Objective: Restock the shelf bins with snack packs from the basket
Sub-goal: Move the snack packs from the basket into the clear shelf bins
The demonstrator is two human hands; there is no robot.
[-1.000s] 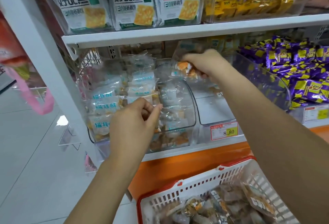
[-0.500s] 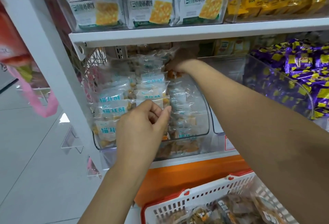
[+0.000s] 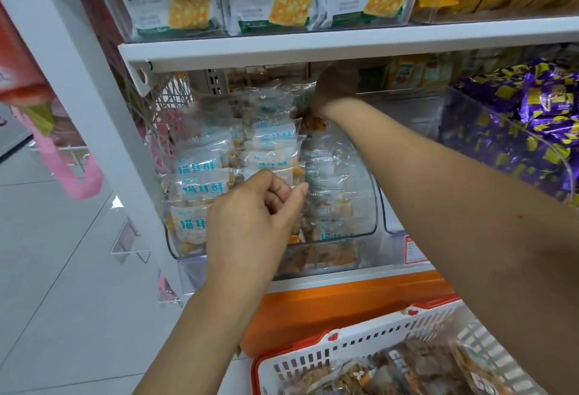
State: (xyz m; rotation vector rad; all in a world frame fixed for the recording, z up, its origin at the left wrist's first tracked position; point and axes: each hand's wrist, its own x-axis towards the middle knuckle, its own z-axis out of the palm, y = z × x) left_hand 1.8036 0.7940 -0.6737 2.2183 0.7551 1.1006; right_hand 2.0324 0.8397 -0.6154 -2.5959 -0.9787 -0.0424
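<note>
Danger of a spill: clear bin [image 3: 360, 206], centre of frame, heaped almost to its lip, so easy to knock the front rows out by pushing too hard at the back. Left hand [image 3: 250, 216], centre: fingers [image 3: 279, 194] bent, thumb tip to forefinger, apparently pinching the edge of a front pack [image 3: 272, 161]. Right hand [image 3: 336, 87], upper centre under the shelf [image 3: 313, 46], in shadow: fingers curled down, seemingly gripping a snack pack [image 3: 315, 122]. More packs in the basket [image 3: 369, 336], lower right.
</note>
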